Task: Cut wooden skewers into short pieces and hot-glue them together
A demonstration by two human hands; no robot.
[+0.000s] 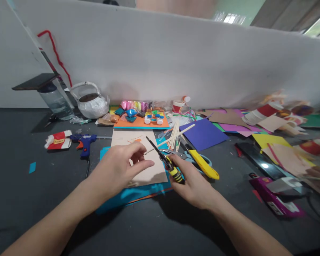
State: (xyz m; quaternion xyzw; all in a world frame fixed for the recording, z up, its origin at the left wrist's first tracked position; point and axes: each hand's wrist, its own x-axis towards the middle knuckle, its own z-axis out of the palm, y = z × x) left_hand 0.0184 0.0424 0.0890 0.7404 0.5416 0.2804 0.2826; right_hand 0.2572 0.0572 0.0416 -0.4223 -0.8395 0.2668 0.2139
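Observation:
My right hand [193, 183] is wrapped round a yellow-and-black handled tool [175, 172]. Its narrow dark blade points up and left; whether it is a pair of scissors I cannot tell. My left hand [120, 163] hovers over a beige sheet [152, 174], thumb and fingers apart. A thin wooden stick [185, 130] slants behind the blade, its lower end close to my left fingertips; what supports it is unclear. Under the beige sheet lies blue card [117, 199]. Beyond my right hand are light-blue-handled scissors [208, 160], a yellow box cutter [204, 164] and a pile of wooden sticks [173, 138].
At the left lie a blue glue gun [86, 142], a bottle [54, 101] and a white kettle-shaped pot [92, 105]. Clay packets [132, 112] sit on orange card [122, 124]. To the right are purple card [204, 135], a phone [258, 160] and a blurred hand of another person [318, 174].

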